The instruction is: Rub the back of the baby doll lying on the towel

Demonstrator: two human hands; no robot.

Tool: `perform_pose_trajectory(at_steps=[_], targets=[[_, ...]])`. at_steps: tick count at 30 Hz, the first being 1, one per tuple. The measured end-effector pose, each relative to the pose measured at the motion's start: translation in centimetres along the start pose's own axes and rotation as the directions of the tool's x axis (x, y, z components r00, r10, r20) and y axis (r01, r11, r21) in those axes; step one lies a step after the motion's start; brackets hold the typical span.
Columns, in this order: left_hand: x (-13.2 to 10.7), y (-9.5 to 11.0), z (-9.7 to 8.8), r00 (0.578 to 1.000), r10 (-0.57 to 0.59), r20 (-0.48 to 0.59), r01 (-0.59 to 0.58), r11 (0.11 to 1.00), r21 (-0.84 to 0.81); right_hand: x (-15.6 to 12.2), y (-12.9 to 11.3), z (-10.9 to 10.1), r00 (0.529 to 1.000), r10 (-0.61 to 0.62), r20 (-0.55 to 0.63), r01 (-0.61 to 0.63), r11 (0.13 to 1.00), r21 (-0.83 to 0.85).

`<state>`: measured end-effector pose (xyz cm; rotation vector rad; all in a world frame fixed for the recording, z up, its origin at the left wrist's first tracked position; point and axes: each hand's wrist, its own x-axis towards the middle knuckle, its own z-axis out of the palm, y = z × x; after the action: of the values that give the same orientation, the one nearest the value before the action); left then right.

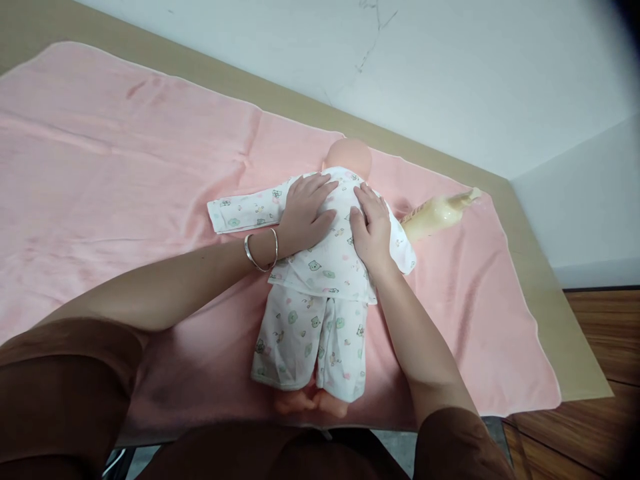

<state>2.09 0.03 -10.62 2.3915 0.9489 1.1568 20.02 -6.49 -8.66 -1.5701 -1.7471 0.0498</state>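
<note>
A baby doll (349,157) lies face down on a pink blanket (165,147), its bald head toward the wall and its bare feet toward me. It wears a white printed top (320,267) and matching trousers (290,333). My left hand (307,213) rests flat with fingers stretched on the left side of the doll's upper back; a silver bangle circles that wrist. On the right side of the back lies my right hand (371,230), its fingers extended along the cloth. Neither hand grips anything. The doll's face is hidden.
A pale yellow bottle (437,215) with a pump top lies on its side on the blanket, right of the doll. The tan table's (575,360) right edge drops to a wooden floor (600,333). A white wall (450,80) stands behind.
</note>
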Motion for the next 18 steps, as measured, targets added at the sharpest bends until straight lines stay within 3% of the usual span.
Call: perform_pose_trajectory(at_steps=[18], targets=[[0.25,0.43,-0.1,0.998,-0.06,0.034,0.06,0.998,0.008,0.08,-0.07,-0.16,0.999,0.015,0.03,-0.016,1.0,0.004]])
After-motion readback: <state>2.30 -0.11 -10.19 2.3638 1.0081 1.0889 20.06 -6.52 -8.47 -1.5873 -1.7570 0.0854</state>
